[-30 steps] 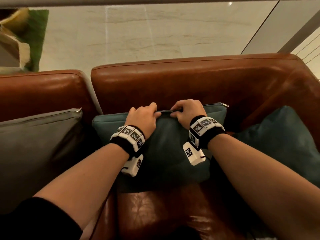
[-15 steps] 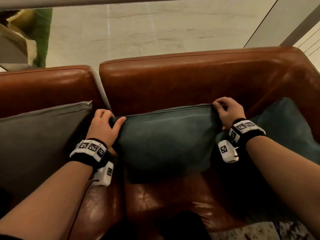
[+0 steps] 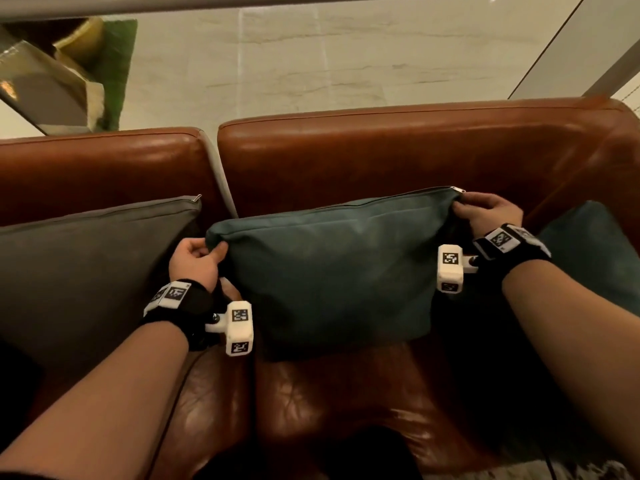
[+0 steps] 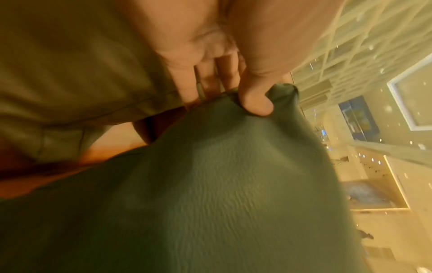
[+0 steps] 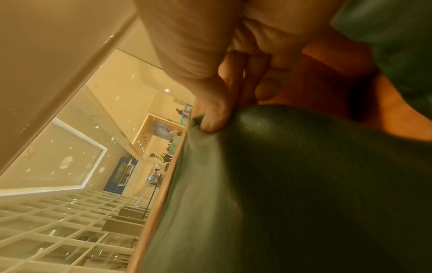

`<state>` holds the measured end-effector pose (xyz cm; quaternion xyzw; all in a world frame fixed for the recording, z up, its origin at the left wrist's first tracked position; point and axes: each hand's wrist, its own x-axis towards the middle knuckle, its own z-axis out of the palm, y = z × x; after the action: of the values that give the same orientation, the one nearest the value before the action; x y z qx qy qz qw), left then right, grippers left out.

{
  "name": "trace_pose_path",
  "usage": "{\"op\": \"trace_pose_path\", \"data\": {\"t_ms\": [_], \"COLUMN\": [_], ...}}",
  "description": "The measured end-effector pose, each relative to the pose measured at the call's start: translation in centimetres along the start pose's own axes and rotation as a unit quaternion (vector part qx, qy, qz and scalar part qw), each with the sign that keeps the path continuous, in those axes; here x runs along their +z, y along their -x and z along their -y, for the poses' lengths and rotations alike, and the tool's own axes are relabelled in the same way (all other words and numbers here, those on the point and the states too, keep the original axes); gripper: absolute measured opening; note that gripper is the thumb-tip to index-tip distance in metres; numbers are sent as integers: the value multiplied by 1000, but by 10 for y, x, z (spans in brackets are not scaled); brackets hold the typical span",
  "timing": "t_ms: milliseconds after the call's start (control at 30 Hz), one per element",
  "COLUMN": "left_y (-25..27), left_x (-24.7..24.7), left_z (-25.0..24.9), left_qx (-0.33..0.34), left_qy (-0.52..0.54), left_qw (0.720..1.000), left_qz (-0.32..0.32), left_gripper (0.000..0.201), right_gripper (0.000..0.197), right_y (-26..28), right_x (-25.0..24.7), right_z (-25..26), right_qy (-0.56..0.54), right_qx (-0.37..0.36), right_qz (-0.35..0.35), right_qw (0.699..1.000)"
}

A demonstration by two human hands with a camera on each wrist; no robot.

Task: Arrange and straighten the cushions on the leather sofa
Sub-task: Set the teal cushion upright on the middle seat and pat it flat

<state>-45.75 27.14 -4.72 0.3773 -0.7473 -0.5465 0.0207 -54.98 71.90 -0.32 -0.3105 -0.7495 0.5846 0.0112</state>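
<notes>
A dark teal cushion [image 3: 332,268] leans against the backrest of the brown leather sofa [image 3: 398,150], its top edge sloping up to the right. My left hand [image 3: 204,258] pinches its upper left corner, thumb on the front face [image 4: 254,103]. My right hand [image 3: 485,209] pinches the upper right corner beside the zip pull; the thumb [image 5: 212,118] presses the fabric. A grey cushion [image 3: 86,271] stands on the left seat, and a second teal cushion [image 3: 595,254] lies against the right armrest.
The sofa's back has two sections with a pale gap [image 3: 221,178] between them. Behind the sofa lies a pale marble floor [image 3: 329,57] far below, with a green mat [image 3: 117,64] at upper left. The seat cushion [image 3: 346,403] in front is bare leather.
Both hands slid apart from the middle of the teal cushion's top edge out to its two corners. The right corner has since been lifted, and the left hand sits lower.
</notes>
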Motion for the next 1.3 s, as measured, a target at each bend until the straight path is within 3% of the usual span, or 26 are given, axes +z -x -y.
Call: {"op": "trace_pose_path", "data": {"t_ms": [133, 267, 400, 600, 767, 867, 933, 1067, 1200, 1300], "left_y": [3, 3, 8, -5, -10, -5, -1, -13, -24, -17], "left_x": [12, 32, 51, 61, 66, 66, 71, 76, 78, 73], "left_z": [-17, -6, 11, 14, 27, 58, 74, 74, 63, 75], "left_qx": [32, -11, -9, 21, 5, -34, -34, -51, -72, -29], "left_qy": [-5, -24, -65, -36, -35, -70, -96, -100, -75, -70], "left_qw": [999, 999, 996, 998, 998, 996, 994, 994, 994, 997], "left_qz": [-37, 39, 53, -51, -48, 33, 45, -1, -32, -30], "left_gripper": [23, 49, 46, 16, 40, 48, 43, 20, 24, 31], "right_gripper": [29, 34, 36, 19, 36, 40, 44, 41, 33, 30], "right_y": [-7, -10, -5, -20, -7, -2, 2, -13, -24, -18], "right_x": [-7, 12, 34, 29, 31, 32, 34, 34, 32, 28], "right_z": [4, -28, -61, -71, -80, -105, -116, -120, -110, -123], "right_qy": [33, 2, 40, 22, -27, -11, 34, 58, 76, 41], "right_qx": [-19, 22, 42, 60, 22, 50, 70, 81, 88, 67], "right_qz": [-35, 11, 71, -32, -34, 27, 69, 3, -36, -17], "right_qw": [999, 1000, 996, 997, 999, 998, 995, 995, 993, 997]}}
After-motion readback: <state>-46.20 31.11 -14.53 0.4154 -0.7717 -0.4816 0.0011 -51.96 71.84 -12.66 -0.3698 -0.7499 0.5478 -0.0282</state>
